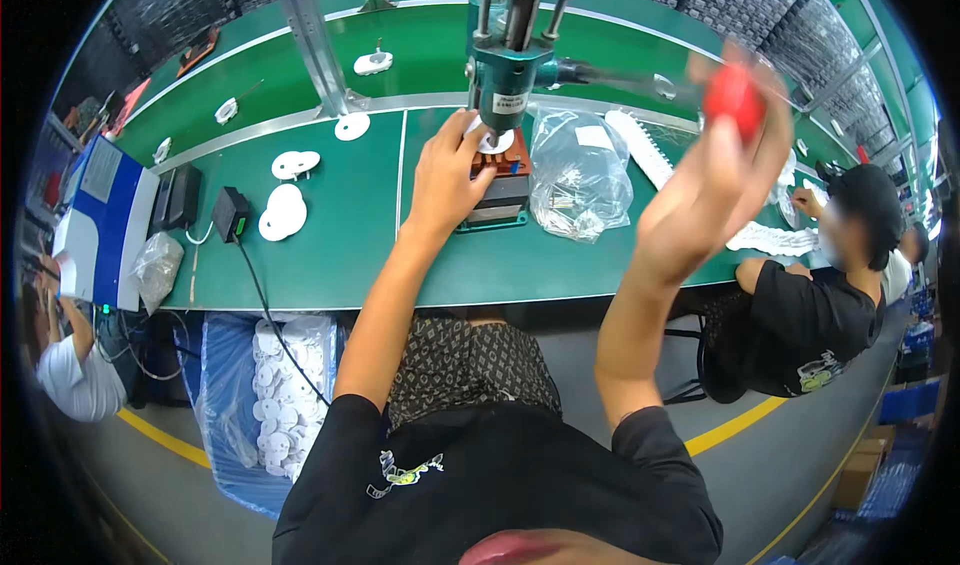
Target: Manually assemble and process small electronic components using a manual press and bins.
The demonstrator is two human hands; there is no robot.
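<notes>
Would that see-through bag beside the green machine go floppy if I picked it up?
Probably floppy: the bag looks thin and crinkled. The small pieces gathered in its near end might slide, making it sag.

Location type: factory workshop, assembly-line station.
Indicators: a long green workbench (330,255) carries a bench-mounted lever press (505,70). Behind it runs a green conveyor-like strip (430,50) with white parts (373,62) spaced along it. Metal uprights (308,40) stand at its near edge. A blue-lined bin (225,405) beside the bench holds many white discs (290,405). A co-worker (815,305) sits farther along the bench. Yellow lines (740,426) mark the grey floor (590,365).
</notes>
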